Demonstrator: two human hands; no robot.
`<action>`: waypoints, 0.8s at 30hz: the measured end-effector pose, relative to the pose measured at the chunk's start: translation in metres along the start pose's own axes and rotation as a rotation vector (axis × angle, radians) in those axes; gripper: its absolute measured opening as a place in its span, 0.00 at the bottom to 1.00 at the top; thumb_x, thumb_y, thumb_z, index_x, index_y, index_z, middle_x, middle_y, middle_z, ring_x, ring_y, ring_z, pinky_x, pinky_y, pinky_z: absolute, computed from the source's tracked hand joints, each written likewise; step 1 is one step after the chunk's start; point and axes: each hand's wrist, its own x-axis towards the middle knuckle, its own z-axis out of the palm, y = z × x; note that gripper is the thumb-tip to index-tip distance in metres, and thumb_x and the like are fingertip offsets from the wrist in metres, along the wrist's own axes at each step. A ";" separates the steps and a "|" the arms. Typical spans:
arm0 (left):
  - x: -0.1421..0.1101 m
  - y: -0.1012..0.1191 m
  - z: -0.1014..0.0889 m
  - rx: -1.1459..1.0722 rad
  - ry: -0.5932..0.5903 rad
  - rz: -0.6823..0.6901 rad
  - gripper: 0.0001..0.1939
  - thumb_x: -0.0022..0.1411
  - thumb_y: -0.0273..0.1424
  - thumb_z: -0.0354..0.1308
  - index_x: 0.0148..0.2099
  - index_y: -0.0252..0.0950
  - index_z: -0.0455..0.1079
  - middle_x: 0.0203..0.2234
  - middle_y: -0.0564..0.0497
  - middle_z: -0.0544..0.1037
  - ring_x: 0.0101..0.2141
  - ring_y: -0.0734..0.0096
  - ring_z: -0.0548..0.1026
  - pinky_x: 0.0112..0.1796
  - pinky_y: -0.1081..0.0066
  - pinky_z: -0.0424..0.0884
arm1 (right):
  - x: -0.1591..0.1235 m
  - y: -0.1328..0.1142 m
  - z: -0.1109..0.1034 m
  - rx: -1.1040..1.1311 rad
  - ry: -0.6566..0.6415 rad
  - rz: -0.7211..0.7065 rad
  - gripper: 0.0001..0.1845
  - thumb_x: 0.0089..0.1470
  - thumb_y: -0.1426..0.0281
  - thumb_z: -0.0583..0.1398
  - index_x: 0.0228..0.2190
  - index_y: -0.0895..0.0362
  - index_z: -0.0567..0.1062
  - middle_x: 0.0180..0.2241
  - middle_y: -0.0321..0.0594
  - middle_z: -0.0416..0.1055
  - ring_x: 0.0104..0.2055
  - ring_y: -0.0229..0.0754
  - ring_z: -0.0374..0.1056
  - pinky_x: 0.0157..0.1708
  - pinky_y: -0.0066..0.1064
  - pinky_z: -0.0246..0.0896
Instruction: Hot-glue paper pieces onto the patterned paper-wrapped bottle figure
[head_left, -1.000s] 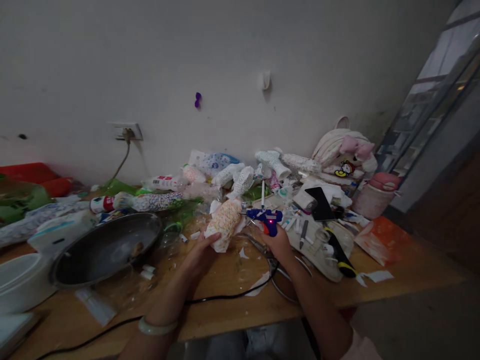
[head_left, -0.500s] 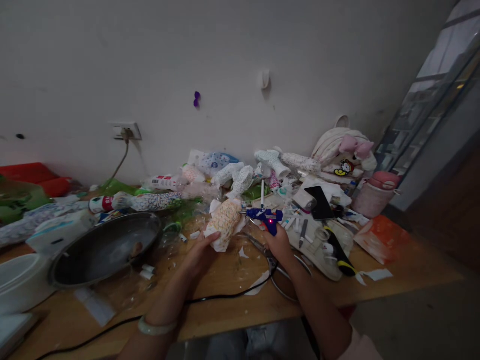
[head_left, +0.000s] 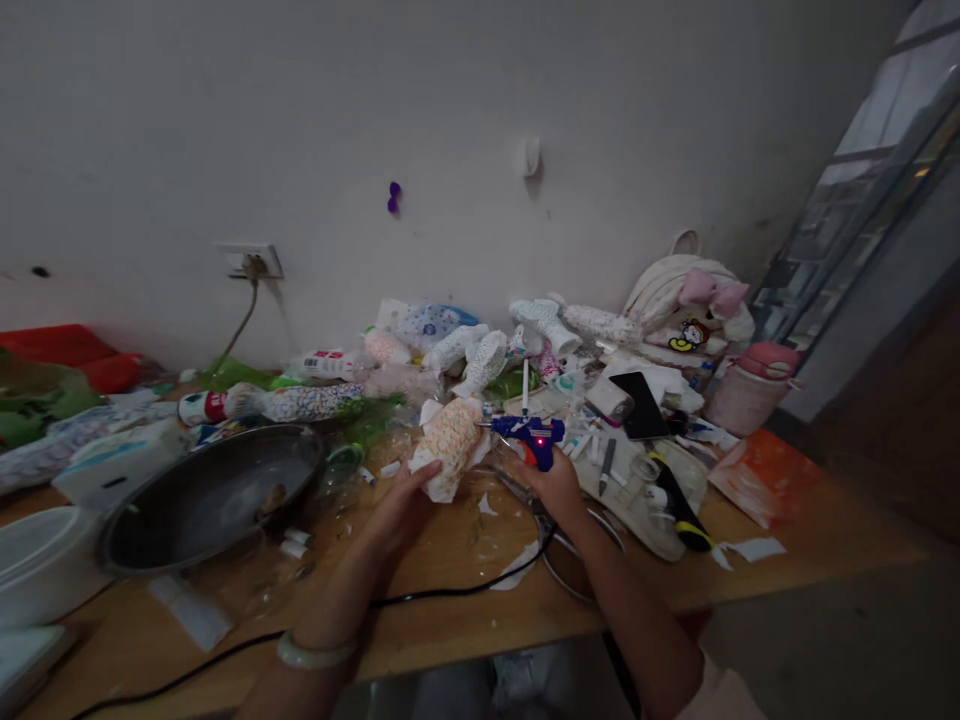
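In front of me, my left hand [head_left: 411,492] grips the lower left end of a rounded white piece [head_left: 453,442] covered in small orange and yellow specks, with papery white edges. My right hand [head_left: 556,484] is wrapped round the handle of a blue glue gun [head_left: 531,431] with a lit red light. The gun's metal nozzle points left and meets or nearly meets the right side of the speckled piece; which, I cannot tell. Below the gun lie large scissors [head_left: 541,516], partly hidden by my right wrist. A black cord [head_left: 442,596] runs across the table front.
A dark round pan [head_left: 217,500] and a white tub [head_left: 45,560] stand at the left. Several speckled white pieces [head_left: 480,360] lie along the wall. Right are a black phone [head_left: 637,405], a grey marker [head_left: 607,467], a pink bottle [head_left: 752,395] and a white backpack [head_left: 660,300].
Almost nothing differs. The glue gun and my right hand have shifted very slightly, and more of the gun's orange trigger area shows; both hands keep their hold.
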 end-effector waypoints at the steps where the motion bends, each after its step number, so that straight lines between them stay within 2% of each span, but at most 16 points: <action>1: 0.000 0.000 0.000 -0.004 -0.003 -0.001 0.34 0.52 0.28 0.64 0.61 0.35 0.60 0.49 0.44 0.76 0.47 0.61 0.75 0.45 0.70 0.71 | 0.000 0.000 0.000 -0.001 0.000 0.005 0.19 0.35 0.57 0.63 0.28 0.58 0.72 0.20 0.34 0.66 0.25 0.41 0.62 0.24 0.29 0.57; 8: 0.000 -0.001 -0.002 -0.002 0.006 -0.003 0.34 0.52 0.28 0.64 0.61 0.36 0.59 0.49 0.44 0.76 0.44 0.62 0.76 0.41 0.70 0.72 | -0.002 -0.002 0.000 0.043 -0.011 -0.027 0.17 0.39 0.57 0.62 0.27 0.58 0.72 0.24 0.37 0.70 0.27 0.42 0.65 0.28 0.31 0.60; 17: 0.001 -0.002 -0.004 0.018 0.024 0.001 0.32 0.53 0.29 0.63 0.60 0.36 0.60 0.51 0.44 0.74 0.47 0.59 0.75 0.42 0.69 0.72 | -0.003 0.000 -0.001 -0.006 0.005 -0.086 0.16 0.44 0.58 0.60 0.30 0.57 0.74 0.28 0.40 0.74 0.33 0.46 0.69 0.34 0.34 0.63; 24: 0.002 -0.002 -0.003 -0.018 0.003 0.010 0.35 0.53 0.28 0.63 0.62 0.38 0.58 0.50 0.45 0.76 0.46 0.62 0.75 0.46 0.69 0.71 | -0.002 -0.001 0.000 -0.082 0.011 -0.065 0.18 0.37 0.57 0.64 0.28 0.58 0.74 0.26 0.38 0.73 0.29 0.43 0.67 0.32 0.33 0.62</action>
